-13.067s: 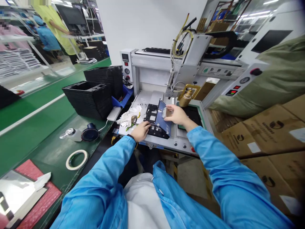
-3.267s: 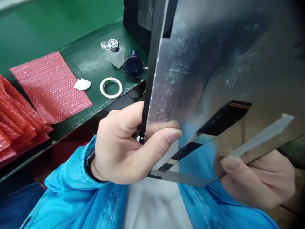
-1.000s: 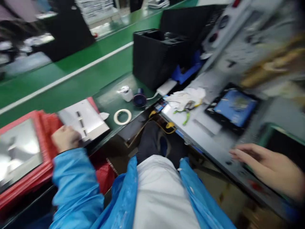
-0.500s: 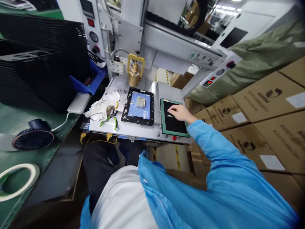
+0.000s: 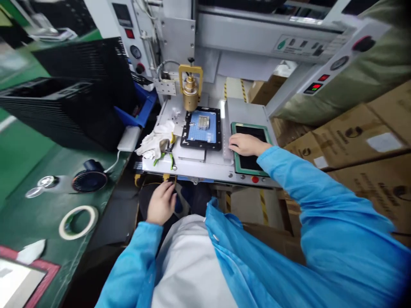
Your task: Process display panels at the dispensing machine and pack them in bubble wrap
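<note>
My right hand [image 5: 246,144] lies over the left edge of a green-framed black panel [image 5: 251,164] on the machine bed. Its fingers are bent together, and what they hold, if anything, is hidden. My left hand [image 5: 161,204] hovers in front of the bed's near edge, fingers loosely stretched, nothing visible in it. Left of the panel sits a black fixture [image 5: 216,147] with a blue gridded surface and a small metallic block [image 5: 204,122]. White gloves [image 5: 154,143] and green-handled pliers [image 5: 171,161] lie at the bed's left side.
A brass cylinder with a yellow handle [image 5: 190,92] hangs behind the fixture. Black racks [image 5: 64,111], a blue bin [image 5: 141,105], a small fan [image 5: 90,180] and a tape roll [image 5: 64,226] occupy the left side. Cardboard boxes [image 5: 359,137] stack up at right. A red button [image 5: 254,179] sits on the front edge.
My left hand has come into view at the lower left. My right hand has shifted from the middle of the black panel to its left edge. The camera view has turned leftward.
</note>
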A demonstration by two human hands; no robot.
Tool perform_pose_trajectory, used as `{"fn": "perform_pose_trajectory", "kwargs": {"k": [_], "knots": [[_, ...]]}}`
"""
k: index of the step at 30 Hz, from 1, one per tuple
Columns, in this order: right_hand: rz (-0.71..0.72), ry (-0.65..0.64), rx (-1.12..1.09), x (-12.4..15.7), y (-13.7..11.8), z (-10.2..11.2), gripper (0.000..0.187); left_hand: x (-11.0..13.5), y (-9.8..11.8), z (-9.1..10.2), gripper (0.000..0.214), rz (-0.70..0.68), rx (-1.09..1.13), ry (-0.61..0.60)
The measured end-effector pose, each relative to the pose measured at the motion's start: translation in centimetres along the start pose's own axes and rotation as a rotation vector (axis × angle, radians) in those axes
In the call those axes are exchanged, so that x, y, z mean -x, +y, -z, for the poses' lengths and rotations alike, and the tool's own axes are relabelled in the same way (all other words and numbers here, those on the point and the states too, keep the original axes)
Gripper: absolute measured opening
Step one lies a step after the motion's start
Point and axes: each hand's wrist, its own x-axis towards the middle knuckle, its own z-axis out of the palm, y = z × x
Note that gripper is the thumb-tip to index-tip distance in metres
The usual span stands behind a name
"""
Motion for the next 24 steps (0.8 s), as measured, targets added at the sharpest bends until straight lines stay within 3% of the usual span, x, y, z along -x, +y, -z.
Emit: {"fn": "perform_pose_trajectory", "kwargs": {"k": [3, 6, 10, 15, 20, 24], "knots": [[0.034, -0.045, 0.065, -0.3, 0.3, -0.1, 0.032, -1.4, -0.2, -3.5, 0.055, 0.008, -0.09, -0.042], [0.04, -0.055, 0.079, -0.4, -0.1, 0.0, 0.031, -2.7, -0.3, -5.6, 0.065, 0.099, -0.167, -0.015], [0.033, -0.017, 0.037, -0.3, -0.7, -0.2, 0.029, -3.2, -0.4, -6.1, 0.073, 0.137, -0.239, -0.077], [0.042, 0.01, 0.044, 0.1, 0.0, -0.8, 0.035, -3.6, -0.2, -6.8, 0.069, 0.18, -0.344, -0.141], [0.035, -0.005, 0.048, 0.2, 0.9, -0.7, 0.037, -3.8, -0.2, -7.4, 0.083, 0.142, -0.288, -0.191], [-0.049, -0.01, -0.067, -0.4, -0.3, 0.6, 0.035, -4.3, 0.2, -6.8, 0.085, 0.126, -0.23, -0.19]]}}
